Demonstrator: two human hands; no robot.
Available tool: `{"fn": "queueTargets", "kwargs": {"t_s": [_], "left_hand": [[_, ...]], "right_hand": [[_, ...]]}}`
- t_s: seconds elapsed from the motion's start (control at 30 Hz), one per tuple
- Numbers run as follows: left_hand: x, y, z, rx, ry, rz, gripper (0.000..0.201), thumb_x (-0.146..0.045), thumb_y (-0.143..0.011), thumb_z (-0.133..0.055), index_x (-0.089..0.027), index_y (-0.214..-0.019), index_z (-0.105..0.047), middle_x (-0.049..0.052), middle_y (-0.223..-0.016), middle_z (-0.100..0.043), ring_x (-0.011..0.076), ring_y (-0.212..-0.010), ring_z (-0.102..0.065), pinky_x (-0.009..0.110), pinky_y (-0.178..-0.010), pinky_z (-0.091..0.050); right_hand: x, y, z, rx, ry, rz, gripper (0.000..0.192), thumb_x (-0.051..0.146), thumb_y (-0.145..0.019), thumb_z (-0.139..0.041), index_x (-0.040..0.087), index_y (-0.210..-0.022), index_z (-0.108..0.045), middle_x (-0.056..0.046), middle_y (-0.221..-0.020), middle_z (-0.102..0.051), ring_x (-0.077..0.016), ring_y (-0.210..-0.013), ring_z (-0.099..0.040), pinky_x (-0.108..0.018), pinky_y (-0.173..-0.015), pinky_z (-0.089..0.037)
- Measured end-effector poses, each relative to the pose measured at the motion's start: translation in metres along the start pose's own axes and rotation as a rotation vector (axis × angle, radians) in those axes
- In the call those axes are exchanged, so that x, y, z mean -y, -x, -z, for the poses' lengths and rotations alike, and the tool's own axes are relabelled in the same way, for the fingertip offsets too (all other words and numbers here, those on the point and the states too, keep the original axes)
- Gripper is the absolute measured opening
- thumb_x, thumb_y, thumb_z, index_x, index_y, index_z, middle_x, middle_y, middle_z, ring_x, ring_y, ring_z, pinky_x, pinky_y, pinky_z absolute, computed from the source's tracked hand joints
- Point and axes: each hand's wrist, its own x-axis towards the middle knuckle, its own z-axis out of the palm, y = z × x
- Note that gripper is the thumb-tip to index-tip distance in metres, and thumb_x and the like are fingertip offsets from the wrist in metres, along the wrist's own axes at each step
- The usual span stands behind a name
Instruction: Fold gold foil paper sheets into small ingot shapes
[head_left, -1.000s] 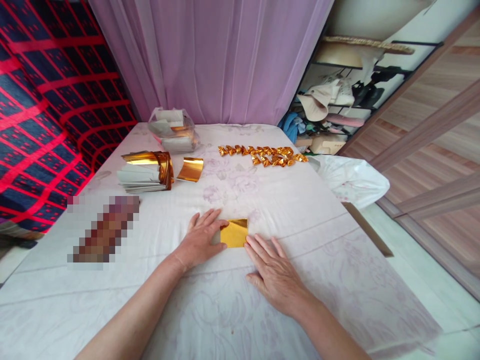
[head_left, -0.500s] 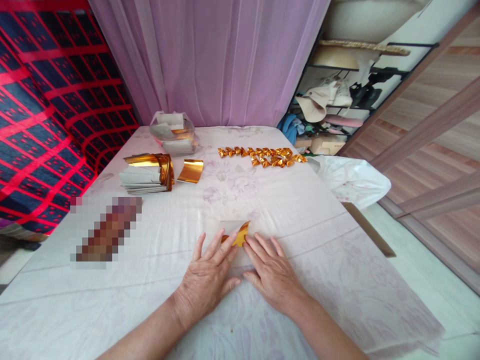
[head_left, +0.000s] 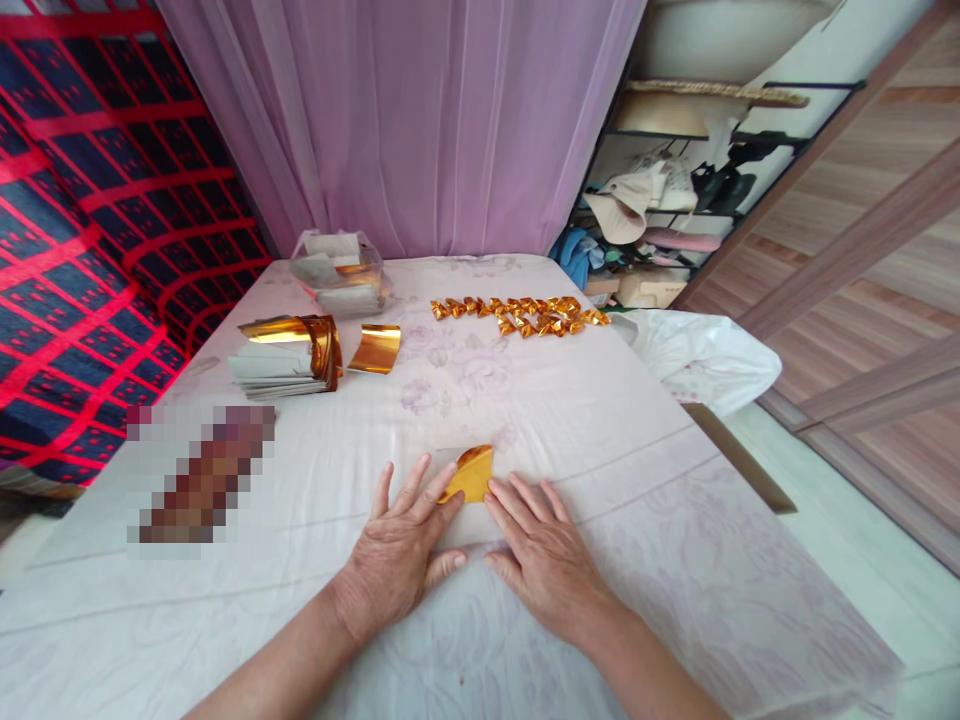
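Near centre of bench: gold foil sheet [head_left: 471, 472] on the white cloth [head_left: 637, 470], partly folded, white underside showing at its left.
Left hand [head_left: 401, 548]: flat, grip released, fingertips pinning the sheet's left part.
Right hand [head_left: 544, 555]: flat, grip released, fingertips touching the sheet's right edge.
Step, my read: creasing a fold.
Do it well: line up edges first, keep one hand as anchor, run the crease from the middle outward; foil marks easily, so press once.
Far side: row of folded gold pieces [head_left: 521, 313]; foil stack [head_left: 289, 350] far left.
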Motion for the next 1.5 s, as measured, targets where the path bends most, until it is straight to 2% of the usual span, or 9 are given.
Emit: {"fn": "queueTargets", "kwargs": {"t_s": [0.2,0.47,0.7,0.8,0.9,1.0,1.1,1.27,1.5], "left_hand": [[0.009,0.0,-0.001,0.02,0.071,0.078,0.048,-0.055,-0.093,-0.049,-0.035,-0.137,-0.055,0.011,-0.161,-0.024,0.0425,-0.146,-0.018,0.067,-0.112,-0.014],[0.012,-0.004,-0.005,0.088,0.136,0.044,0.05,-0.058,-0.092,-0.049,-0.03,-0.133,-0.057,0.008,-0.146,-0.051,0.0359,-0.142,-0.03,0.065,-0.115,-0.002],[0.017,-0.021,0.003,0.082,0.261,0.086,0.031,-0.047,-0.094,-0.051,-0.028,-0.116,-0.064,0.008,-0.13,-0.062,0.0322,-0.13,-0.047,0.067,-0.113,-0.011],[0.025,-0.034,0.001,-0.015,0.328,0.213,0.023,-0.034,-0.094,-0.053,-0.023,-0.11,-0.063,0.009,-0.123,-0.064,0.0274,-0.116,-0.057,0.059,-0.11,-0.03],[0.034,-0.046,-0.007,-0.142,0.362,0.364,0.038,-0.033,-0.088,-0.061,-0.018,-0.122,-0.058,0.013,-0.122,-0.064,0.0285,-0.114,-0.059,0.047,-0.096,-0.047],[0.038,-0.055,-0.014,-0.112,0.418,0.382,0.027,-0.033,-0.085,-0.065,-0.021,-0.109,-0.065,0.008,-0.104,-0.072,0.0267,-0.099,-0.065,0.044,-0.089,-0.05],[0.037,-0.058,-0.015,-0.162,0.559,0.358,0.01,-0.029,-0.087,-0.062,-0.022,-0.088,-0.068,0.001,-0.078,-0.072,0.02,-0.078,-0.067,0.036,-0.078,-0.051],[0.03,-0.058,-0.007,-0.279,0.734,0.364,0.01,-0.028,-0.088,-0.062,-0.022,-0.082,-0.067,-0.001,-0.074,-0.071,0.014,-0.068,-0.065,0.027,-0.069,-0.049],[0.025,-0.055,0.002,-0.234,0.89,0.479,0.012,-0.032,-0.086,-0.064,-0.021,-0.083,-0.068,0.002,-0.079,-0.07,0.0153,-0.075,-0.064,0.028,-0.074,-0.05]], "right_hand": [[0.002,0.0,0.001,-0.063,-0.015,-0.003,0.044,0.037,-0.094,-0.054,0.021,-0.135,-0.055,-0.007,-0.145,-0.052,-0.0299,-0.135,-0.042,-0.055,-0.113,-0.027],[-0.02,-0.042,0.007,-0.277,-0.135,-0.165,0.028,0.024,-0.091,-0.052,0.018,-0.116,-0.064,-0.011,-0.123,-0.065,-0.0258,-0.116,-0.056,-0.043,-0.098,-0.042],[-0.034,-0.082,-0.003,-0.175,-0.195,-0.248,0.014,0.025,-0.075,-0.072,0.021,-0.088,-0.067,-0.012,-0.128,-0.061,-0.0299,-0.125,-0.051,-0.047,-0.099,-0.041],[-0.035,-0.08,-0.009,-0.248,-0.253,-0.195,0.012,0.02,-0.075,-0.071,0.022,-0.084,-0.065,-0.011,-0.127,-0.062,-0.0293,-0.125,-0.051,-0.047,-0.099,-0.041],[-0.035,-0.073,-0.01,-0.338,-0.344,-0.092,0.008,0.017,-0.08,-0.064,0.023,-0.084,-0.062,-0.009,-0.119,-0.067,-0.0253,-0.117,-0.059,-0.043,-0.096,-0.044],[-0.033,-0.068,-0.007,-0.364,-0.43,-0.009,0.008,0.016,-0.084,-0.059,0.024,-0.084,-0.06,-0.006,-0.105,-0.072,-0.0213,-0.102,-0.066,-0.037,-0.088,-0.049],[-0.029,-0.066,-0.002,-0.356,-0.469,-0.058,0.008,0.02,-0.085,-0.06,0.024,-0.092,-0.061,-0.004,-0.094,-0.073,-0.0193,-0.086,-0.069,-0.033,-0.08,-0.052],[-0.023,-0.066,0.005,-0.369,-0.682,-0.159,0.03,0.027,-0.082,-0.061,0.023,-0.111,-0.059,-0.001,-0.084,-0.07,-0.015,-0.072,-0.066,-0.027,-0.071,-0.054],[-0.019,-0.069,0.012,-0.307,-0.924,-0.264,0.006,0.027,-0.08,-0.061,0.021,-0.081,-0.061,0.002,-0.068,-0.065,-0.0112,-0.059,-0.06,-0.021,-0.058,-0.049]]}}
